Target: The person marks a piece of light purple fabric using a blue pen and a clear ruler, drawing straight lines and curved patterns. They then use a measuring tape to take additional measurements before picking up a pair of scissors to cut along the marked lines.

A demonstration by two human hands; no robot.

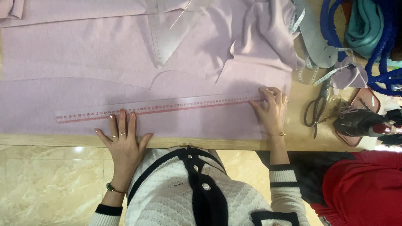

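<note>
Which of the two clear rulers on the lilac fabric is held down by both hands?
The long straight ruler with red markings, pinned by the left hand and right hand. The curved ruler higher up lies untouched.

Left hand (122, 140) flat, fingers spread, right hand (270, 109) palm down, fingers loosely curled

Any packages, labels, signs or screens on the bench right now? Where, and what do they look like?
None in view.
Only printed scales:
Long clear ruler, red markings, across the lilac fabric, under both hands.
Pale tape measure, looped at the fabric's right edge.
</note>
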